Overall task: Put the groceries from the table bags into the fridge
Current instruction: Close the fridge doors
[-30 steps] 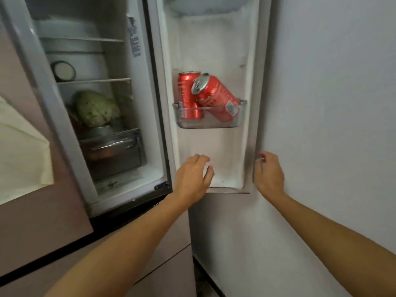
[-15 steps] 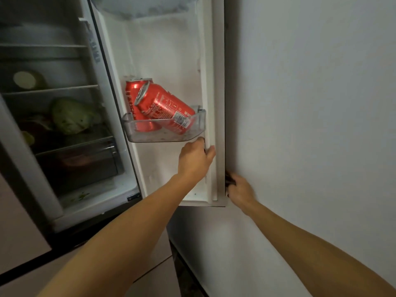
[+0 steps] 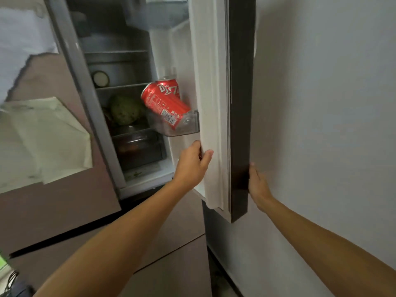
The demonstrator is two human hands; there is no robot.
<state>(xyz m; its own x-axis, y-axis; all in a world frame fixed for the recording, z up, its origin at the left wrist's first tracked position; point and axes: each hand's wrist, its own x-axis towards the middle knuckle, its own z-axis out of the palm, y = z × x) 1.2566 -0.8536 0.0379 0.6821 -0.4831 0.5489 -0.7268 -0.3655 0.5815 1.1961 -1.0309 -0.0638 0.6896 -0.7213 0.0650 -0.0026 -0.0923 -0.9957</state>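
Fridge door (image 3: 211, 86) ajar beside pale wall (image 3: 325, 108), brown panels (image 3: 171, 266) below.

left arm: bare, reaching from lower left to frame centre.
left grip (image 3: 192, 163): fingers and thumb curled round the inner edge of the fridge door (image 3: 240, 103).
right arm: bare, reaching from lower right.
right grip (image 3: 258, 183): fingers straight, flat against the door's outer face.

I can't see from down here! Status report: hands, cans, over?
Left hand grips fridge door edge, right hand flat on its outside. Red can tilted in door shelf. Nothing seen blocking the door.
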